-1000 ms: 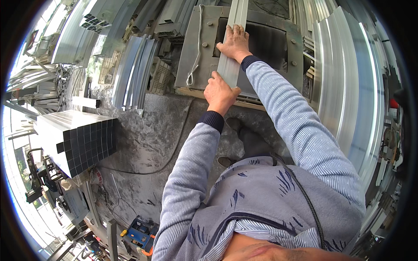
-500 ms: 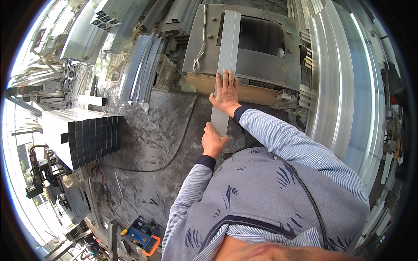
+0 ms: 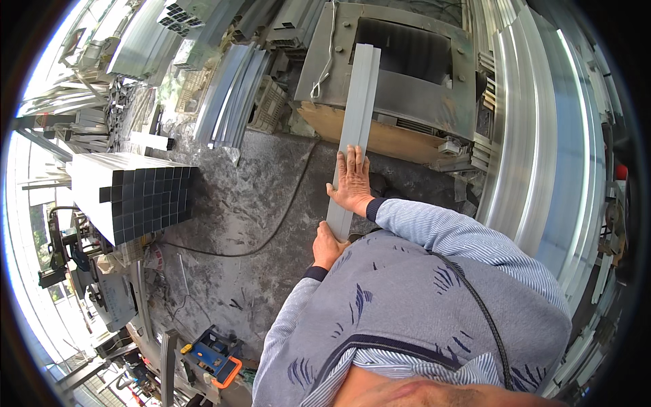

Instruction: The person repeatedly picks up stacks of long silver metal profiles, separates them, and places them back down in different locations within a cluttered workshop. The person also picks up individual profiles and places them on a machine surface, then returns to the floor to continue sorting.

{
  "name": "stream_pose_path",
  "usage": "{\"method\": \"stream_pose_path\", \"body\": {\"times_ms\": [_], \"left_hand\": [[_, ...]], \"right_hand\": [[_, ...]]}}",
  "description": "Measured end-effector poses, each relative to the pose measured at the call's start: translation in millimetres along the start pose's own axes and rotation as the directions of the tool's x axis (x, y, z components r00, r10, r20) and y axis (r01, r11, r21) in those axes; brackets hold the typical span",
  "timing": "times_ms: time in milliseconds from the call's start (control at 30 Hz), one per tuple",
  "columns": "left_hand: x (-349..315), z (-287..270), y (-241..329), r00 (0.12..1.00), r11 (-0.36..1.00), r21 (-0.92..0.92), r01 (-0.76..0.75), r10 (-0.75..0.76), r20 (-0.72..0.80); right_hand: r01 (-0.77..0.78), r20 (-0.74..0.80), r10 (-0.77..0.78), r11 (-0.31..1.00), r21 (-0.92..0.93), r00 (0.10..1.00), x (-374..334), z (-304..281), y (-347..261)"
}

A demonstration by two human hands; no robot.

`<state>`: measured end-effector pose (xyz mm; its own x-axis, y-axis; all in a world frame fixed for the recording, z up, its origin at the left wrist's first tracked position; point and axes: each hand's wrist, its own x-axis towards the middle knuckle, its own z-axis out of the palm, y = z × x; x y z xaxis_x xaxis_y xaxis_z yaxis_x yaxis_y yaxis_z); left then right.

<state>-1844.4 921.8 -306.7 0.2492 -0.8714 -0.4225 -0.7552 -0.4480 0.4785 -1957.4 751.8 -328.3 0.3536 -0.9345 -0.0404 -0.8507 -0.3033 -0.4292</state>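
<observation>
A long grey metal profile (image 3: 364, 95) points away from my body, its far end over the front of a dark metal machine housing (image 3: 407, 95). My right hand (image 3: 352, 180) lies over the profile's near half, its fingers stretched along the top and its thumb at the left edge. Closer to my body, my left hand (image 3: 328, 247) is wrapped round the near end, partly hidden by my vest.
Long metal profiles (image 3: 525, 129) run along the right side. On the left, a stack of square tubes (image 3: 152, 197) shows its dark open ends. A black cable (image 3: 291, 197) crosses the floor. A blue-and-orange tool tray (image 3: 213, 359) lies at the lower left, and a plastic crate (image 3: 269, 105) sits beside the machine.
Both hands have drawn the profile toward my body. Its far end has come back from the machine's far edge to beside the dark opening.
</observation>
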Motion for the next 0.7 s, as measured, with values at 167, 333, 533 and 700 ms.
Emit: {"method": "stream_pose_path", "body": {"times_ms": [167,333,533,700], "left_hand": [[78,-13,65,0.998,0.998,0.042,-0.047,0.049,-0.048],[199,-44,158,0.982,0.984,0.071,-0.166,0.172,-0.079],[310,-82,272,0.965,0.963,0.123,-0.241,0.251,-0.072],[322,-86,303,0.971,0.965,0.119,-0.232,0.237,-0.032]], "right_hand": [[0.025,-0.191,-0.023,1.0,0.007,0.981,89,-35,44],[-0.007,-0.374,-0.037,0.993,-0.116,0.927,223,-89,109],[-0.103,-0.397,-0.012,0.958,-0.267,0.918,359,-149,192],[-0.088,-0.408,-0.024,0.963,-0.253,0.913,375,-156,221]]}}
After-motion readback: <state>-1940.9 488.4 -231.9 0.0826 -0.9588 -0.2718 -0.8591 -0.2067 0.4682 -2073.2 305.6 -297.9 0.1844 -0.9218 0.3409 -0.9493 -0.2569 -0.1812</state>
